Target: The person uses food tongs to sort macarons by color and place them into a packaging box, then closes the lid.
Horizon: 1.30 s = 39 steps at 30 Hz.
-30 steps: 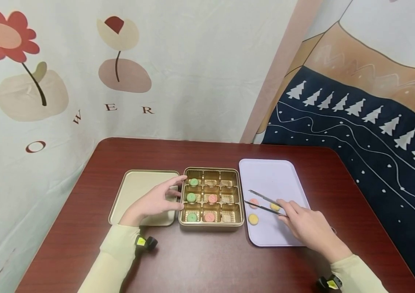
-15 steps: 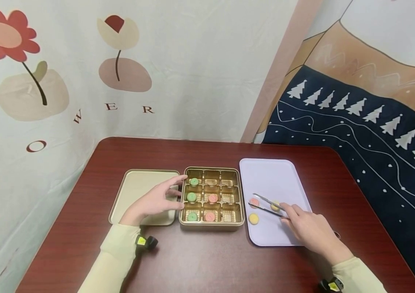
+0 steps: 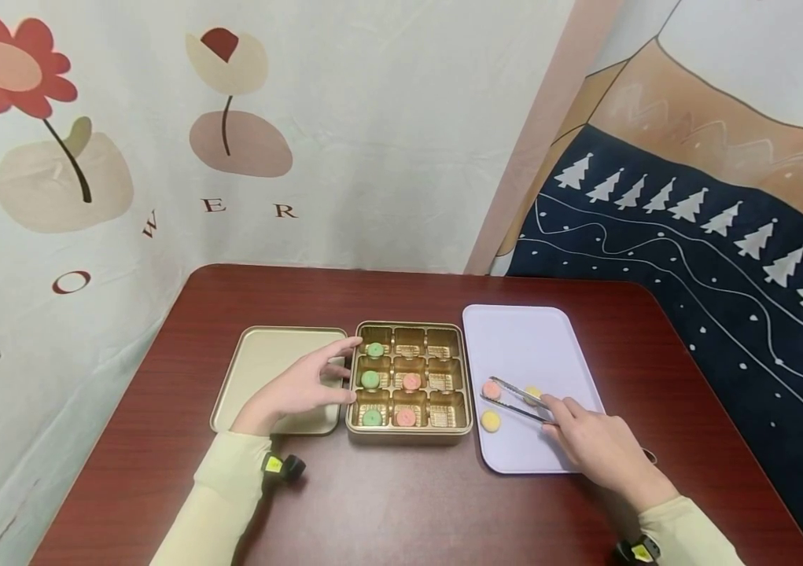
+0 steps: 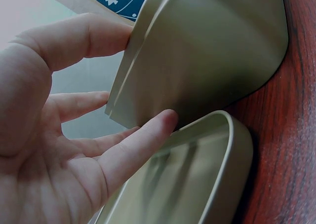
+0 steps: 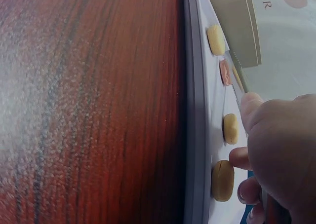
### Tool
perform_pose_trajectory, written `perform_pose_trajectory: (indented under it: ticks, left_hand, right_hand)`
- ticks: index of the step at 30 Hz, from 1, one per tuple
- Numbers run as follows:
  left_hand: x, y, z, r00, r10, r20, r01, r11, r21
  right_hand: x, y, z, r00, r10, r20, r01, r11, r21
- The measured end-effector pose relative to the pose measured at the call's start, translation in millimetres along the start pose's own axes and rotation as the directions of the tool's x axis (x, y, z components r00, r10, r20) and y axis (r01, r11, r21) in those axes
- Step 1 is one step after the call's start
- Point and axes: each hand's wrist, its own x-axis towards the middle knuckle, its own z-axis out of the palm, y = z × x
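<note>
My left hand (image 3: pixel 312 385) touches the left side of a gold tin (image 3: pixel 408 439) with spread fingertips, and the left wrist view shows them at its wall and rim. Inside the tin's divided insert, three green macarons (image 3: pixel 370 380) sit in the left column and two pink macarons (image 3: pixel 406 417) in the middle one. My right hand (image 3: pixel 602 444) grips metal tongs (image 3: pixel 517 409) low over a lilac tray (image 3: pixel 521 338). Between the tong tips lies a pink macaron (image 3: pixel 491 390). Yellow macarons (image 3: pixel 490 421) rest on the tray; the right wrist view shows three, one hidden by my hand in the head view.
Left of the tin lies its gold lid (image 3: pixel 259 377), partly beneath my left hand. The tray stands close against the tin's right side. All rest on a dark red wooden table (image 3: pixel 401 503), with printed cloths (image 3: pixel 387 157) hanging behind.
The tongs have drawn back slightly to the right and their tips have closed in on the pink macaron. My left hand has stayed at the tin.
</note>
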Motion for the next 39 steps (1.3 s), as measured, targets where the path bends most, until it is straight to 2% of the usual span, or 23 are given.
perform_pose_trajectory:
  ticks: [5, 14, 20, 27, 33, 39]
  left_hand:
    - [0.7, 0.3, -1.2, 1.0, 0.014, 0.001, -0.014, 1.0, 0.001]
    - [1.1, 0.8, -1.5, 1.0, 0.009, -0.004, -0.009, 1.0, -0.001]
    - [1.0, 1.1, -1.1, 1.0, 0.006, -0.005, -0.006, 1.0, 0.003]
    - [1.4, 0.0, 0.9, 1.0, -0.028, -0.006, 0.028, 0.999, -0.019]
    - [-0.7, 0.0, 1.3, 1.0, -0.023, -0.004, 0.023, 0.999, -0.026]
    - [-1.5, 0.3, 1.4, 0.999, -0.033, -0.008, 0.033, 0.999, -0.026]
  right_hand:
    - [0.9, -0.3, 1.2, 1.0, 0.007, 0.015, -0.006, 1.0, -0.009]
    - [0.8, -1.0, 3.3, 0.999, -0.027, -0.04, 0.026, 0.999, -0.019]
    - [0.0, -1.4, 4.8, 1.0, -0.011, -0.016, 0.011, 1.0, -0.016]
    - [-3.2, -2.1, 8.3, 1.0, -0.01, -0.011, 0.009, 1.0, -0.024]
    - [-3.9, -3.0, 9.2, 1.0, 0.013, 0.019, -0.012, 1.0, -0.028]
    - [-0.9, -1.5, 6.4, 1.0, 0.019, -0.003, -0.019, 1.0, -0.018]
